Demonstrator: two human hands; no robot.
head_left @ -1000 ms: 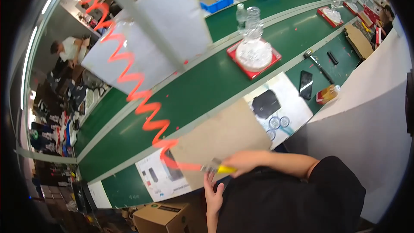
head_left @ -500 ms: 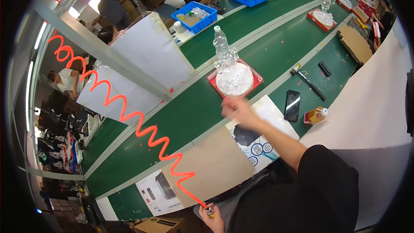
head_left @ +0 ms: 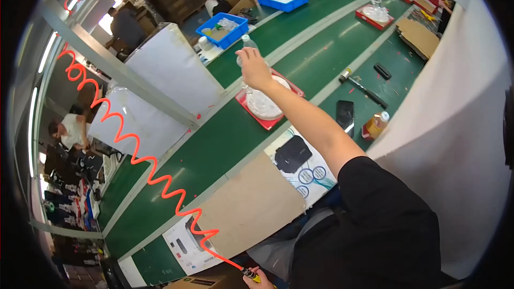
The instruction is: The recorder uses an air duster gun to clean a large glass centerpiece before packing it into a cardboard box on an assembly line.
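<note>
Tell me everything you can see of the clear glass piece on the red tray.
The clear glass piece stands upright on a red tray on the green conveyor belt. It has a wide, round, whitish base and a tall narrow neck. The right hand grips the neck, hiding much of it.

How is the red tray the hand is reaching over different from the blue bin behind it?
The red tray is flat and shallow, while the blue bin has tall walls. The red tray carries a clear glass piece with a round white base, and the right hand grips that glass; the blue bin holds loose small parts and nobody touches it. The tray rides the green belt; the bin sits beyond it. Both are rectangular.
</note>
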